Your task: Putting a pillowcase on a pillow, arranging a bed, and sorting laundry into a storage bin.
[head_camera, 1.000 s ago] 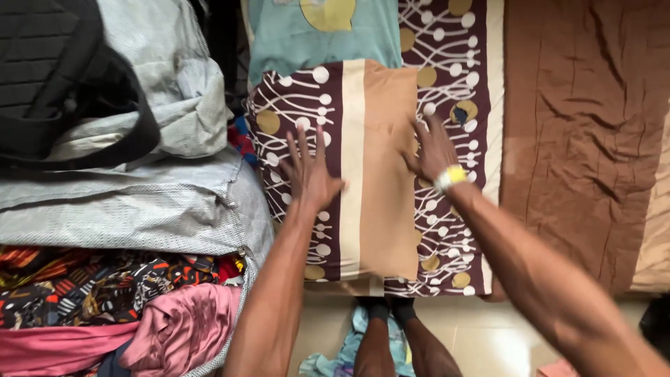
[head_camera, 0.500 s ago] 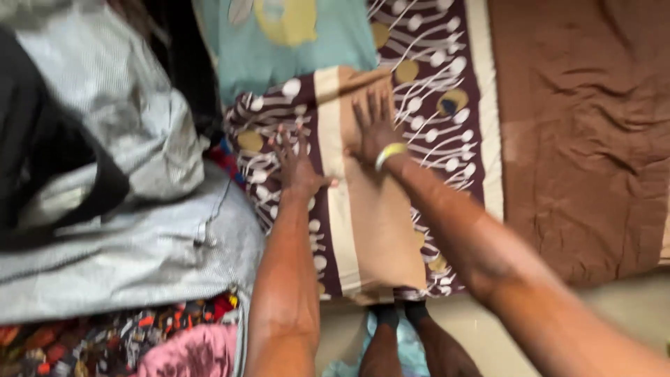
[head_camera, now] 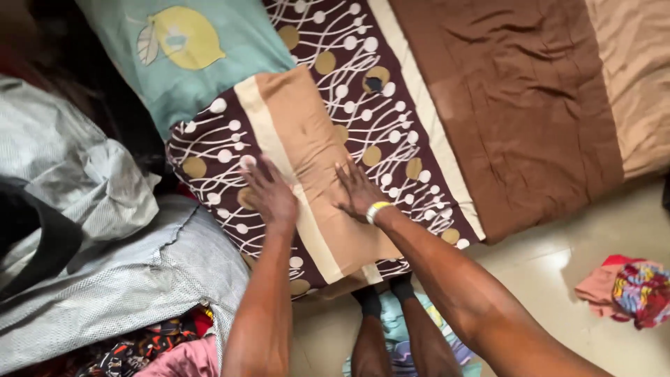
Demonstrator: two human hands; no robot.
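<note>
A pillow (head_camera: 293, 132) in a maroon, cream and tan case with white dots lies at the near edge of the bed. My left hand (head_camera: 269, 194) rests flat on its maroon part, fingers spread. On the tan band beside it my right hand (head_camera: 357, 190) presses down, palm flat, with a yellow band at the wrist. Neither hand holds anything. Behind the pillow lies a teal pillow (head_camera: 188, 52) printed with a yellow fruit.
A brown and tan bedsheet (head_camera: 523, 105) covers the bed to the right. A large grey zipped bag (head_camera: 118, 272) with patterned clothes inside stands at the left. A bundle of coloured cloth (head_camera: 631, 290) lies on the pale floor at the right. My legs stand on cloth (head_camera: 391, 349) below.
The view has swung and tilted, so the bed now runs diagonally. Both hands have slid toward the pillow's near end, and my right hand has come back from its far edge.
</note>
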